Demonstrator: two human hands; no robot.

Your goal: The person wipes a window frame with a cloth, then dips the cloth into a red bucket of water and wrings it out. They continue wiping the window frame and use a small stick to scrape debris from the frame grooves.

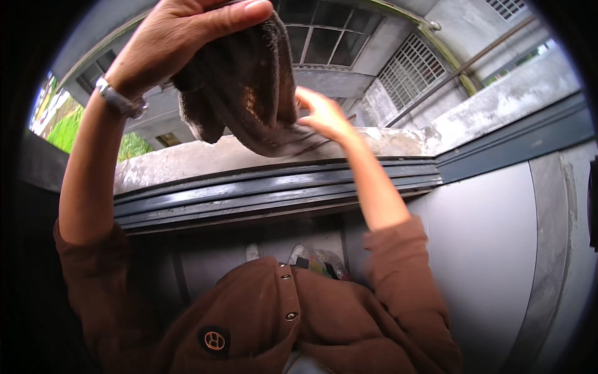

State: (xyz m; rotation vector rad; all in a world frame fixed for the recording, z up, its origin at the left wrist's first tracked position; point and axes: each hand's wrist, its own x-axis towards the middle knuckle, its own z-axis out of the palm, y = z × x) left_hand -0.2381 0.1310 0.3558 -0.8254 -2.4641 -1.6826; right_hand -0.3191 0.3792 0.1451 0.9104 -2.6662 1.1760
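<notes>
A dark grey-brown cloth (261, 107) hangs in folds over the sill, outside the window track. At the top of the picture my left hand (187, 35) grips its upper part, thumb stretched along the edge; its other fingers are mostly hidden. My right hand (322, 112), slightly blurred, holds the lower right end of the cloth, which is pulled towards it. Below both hands run the dark metal rails of the window track (261, 187), with the worn concrete ledge (397, 140) beyond them.
Dark frame (514, 135) and pale wall panels (481, 224) stand on the right. Past the ledge are a wall with a barred window (411, 70), a metal pipe (460, 70) and grass (65, 128) below. A plastic bag (324, 262) lies by my shoes (252, 252).
</notes>
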